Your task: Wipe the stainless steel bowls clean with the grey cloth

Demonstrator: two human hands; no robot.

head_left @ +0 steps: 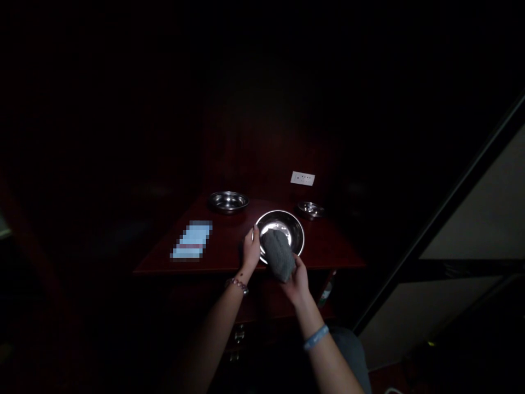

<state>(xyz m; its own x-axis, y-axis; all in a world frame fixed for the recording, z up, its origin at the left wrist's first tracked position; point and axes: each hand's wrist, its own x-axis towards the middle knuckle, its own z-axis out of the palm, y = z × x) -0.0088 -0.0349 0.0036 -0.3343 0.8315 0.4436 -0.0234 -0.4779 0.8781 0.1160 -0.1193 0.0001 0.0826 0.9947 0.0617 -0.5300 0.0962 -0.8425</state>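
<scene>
A shiny metal bowl [297, 235] is tilted toward me near the front edge of a dark red table [229, 251]. My left hand [251, 250] grips its left rim, thumb on top. My right hand [298, 282] is closed around a grey cloth [279, 256], which lies against the inside and lower rim of the bowl. The cloth hides part of the bowl and some of the right fingers.
Behind, on the left, sits a wide metal bowl [228, 202]; a smaller metal dish [310, 210] is at the back right. A blurred-out bright rectangle [192, 239] lies at the left. A white socket plate [302, 178] is on the wall, and a bottle [327, 290] stands below the tabletop.
</scene>
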